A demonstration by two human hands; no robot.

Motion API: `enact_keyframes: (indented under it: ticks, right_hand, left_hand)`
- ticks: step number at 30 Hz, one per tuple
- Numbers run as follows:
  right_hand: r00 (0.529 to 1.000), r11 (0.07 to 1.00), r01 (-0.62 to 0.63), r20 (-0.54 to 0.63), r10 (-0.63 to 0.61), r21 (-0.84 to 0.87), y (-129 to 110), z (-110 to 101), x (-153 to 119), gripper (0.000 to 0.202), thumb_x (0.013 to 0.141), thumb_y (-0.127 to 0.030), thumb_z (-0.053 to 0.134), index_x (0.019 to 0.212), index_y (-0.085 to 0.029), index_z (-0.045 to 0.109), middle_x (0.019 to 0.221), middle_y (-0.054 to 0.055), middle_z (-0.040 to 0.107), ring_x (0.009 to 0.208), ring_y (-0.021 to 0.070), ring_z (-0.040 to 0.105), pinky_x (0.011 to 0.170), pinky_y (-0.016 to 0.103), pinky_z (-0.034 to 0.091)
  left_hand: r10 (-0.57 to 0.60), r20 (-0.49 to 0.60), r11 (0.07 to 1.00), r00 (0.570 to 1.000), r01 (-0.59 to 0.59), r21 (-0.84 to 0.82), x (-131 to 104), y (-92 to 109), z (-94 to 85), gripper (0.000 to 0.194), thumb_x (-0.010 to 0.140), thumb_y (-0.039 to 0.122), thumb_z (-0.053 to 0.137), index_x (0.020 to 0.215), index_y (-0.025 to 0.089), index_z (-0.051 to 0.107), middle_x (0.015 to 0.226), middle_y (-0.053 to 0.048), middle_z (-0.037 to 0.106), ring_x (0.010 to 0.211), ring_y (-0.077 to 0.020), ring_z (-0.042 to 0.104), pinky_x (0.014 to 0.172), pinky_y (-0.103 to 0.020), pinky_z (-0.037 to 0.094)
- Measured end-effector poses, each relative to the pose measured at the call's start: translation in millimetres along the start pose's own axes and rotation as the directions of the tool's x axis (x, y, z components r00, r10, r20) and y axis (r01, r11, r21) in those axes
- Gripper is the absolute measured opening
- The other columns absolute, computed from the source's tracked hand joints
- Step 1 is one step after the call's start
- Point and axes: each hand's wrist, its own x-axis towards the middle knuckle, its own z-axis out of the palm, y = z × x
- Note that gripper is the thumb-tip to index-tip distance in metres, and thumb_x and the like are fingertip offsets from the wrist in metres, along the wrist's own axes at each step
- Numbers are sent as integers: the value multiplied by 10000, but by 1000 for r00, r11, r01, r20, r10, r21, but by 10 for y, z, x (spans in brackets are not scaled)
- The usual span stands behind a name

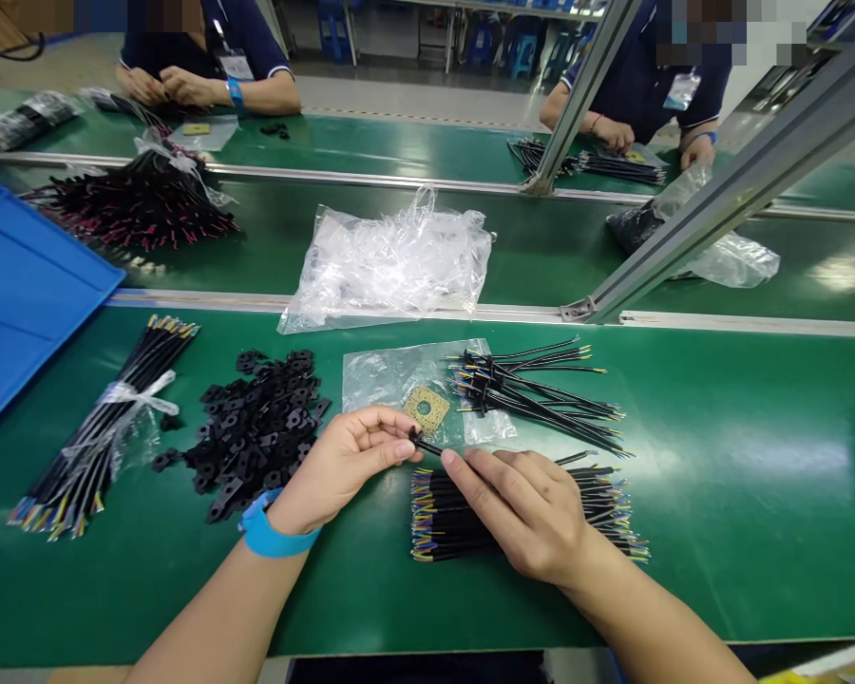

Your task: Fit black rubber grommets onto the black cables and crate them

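Left hand (352, 456): thumb and fingers pinched together on a small black plastic clip (415, 435).
Right hand (531, 508): thumb and forefinger gripping a black cable (431, 448) just beside the clip.
Cable and clip: held between the two hands – the clip at the cable's left end, in front of a tan square plate (438, 410) with a round hole.
Clip pile (256, 427): loose on the green bench (755, 494), left of the plate.
Tied cable bundle (89, 446): farther left, bound with clear plastic.
Cables with clips (505, 389): fanned out right of the plate, partly on a flat clear bag (377, 370).
Cable stack (456, 513): lying crosswise, partly hidden beneath the right hand.
Across the bench: two co-workers in navy shirts (256, 38) – hands near cables.
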Motion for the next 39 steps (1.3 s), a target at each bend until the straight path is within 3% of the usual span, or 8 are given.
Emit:
enact_keyframes:
  ticks: [5,13,26,29,32,35,37,39]
  right_hand:
    - [997,994,-52,-58,58,98,-2,62,-29,298,1022,-97,537,1289,-110,670,913,96,782,711,175,672,644,307,555]
    - [935,860,-337,31,353,383,-67,153,-5,134,1036,-196,591,1048,-184,724,819,38,746,712,141,709,694,250,594]
    - [881,670,-470,259,395,575,-76,175,5,247,1074,-263,527,958,-181,729,693,3,686,583,114,608,583,221,505]
    - [879,677,-476,273,391,561,-79,180,22,250,1078,-270,523,954,-193,726,688,-4,689,581,113,615,580,220,506]
    - [916,765,-401,195,351,504,-9,130,31,205,1069,-258,550,985,-195,727,748,9,733,627,122,652,621,237,527]
    - [955,895,-292,51,292,336,206,55,6,138,1037,-208,602,1081,-205,733,896,40,788,755,152,698,723,286,551]
    - [947,930,-316,2,321,189,410,47,-43,183,1033,-186,597,1147,-226,735,959,47,795,825,173,706,769,316,547]
    - [924,920,-381,-1,383,91,607,96,-106,215,1046,-199,568,1172,-230,740,986,59,792,874,193,710,789,341,539]
  left_hand:
    - [19,29,997,999,-21,80,-8,-52,37,330,721,403,915,922,181,776,820,-53,804,795,-207,795,772,-300,648]
    - [362,57,851,930,-355,386,-77,-70,94,153,778,330,874,882,221,842,857,-70,811,801,-214,754,753,-316,629]
    - [455,161,736,876,-471,486,-92,-60,140,119,823,345,851,904,260,852,857,-53,831,774,-203,773,760,-301,628]
    - [458,173,724,872,-479,496,-99,-54,144,104,846,342,829,910,264,852,867,-53,832,787,-207,777,759,-302,634]
    - [448,176,722,876,-471,507,-105,-62,130,144,863,365,811,964,270,850,924,-64,837,861,-233,788,824,-335,645]
    - [424,136,774,896,-436,459,-106,-65,91,488,783,429,876,1235,275,773,1185,-106,804,1041,-299,779,945,-409,638]
    - [420,55,816,906,-404,412,-104,-50,54,713,733,478,904,1376,279,672,1321,-130,746,1088,-330,768,985,-458,627]
    - [430,-47,836,902,-378,398,-100,-28,15,767,739,502,891,1421,290,612,1361,-130,721,1077,-329,772,992,-478,624]
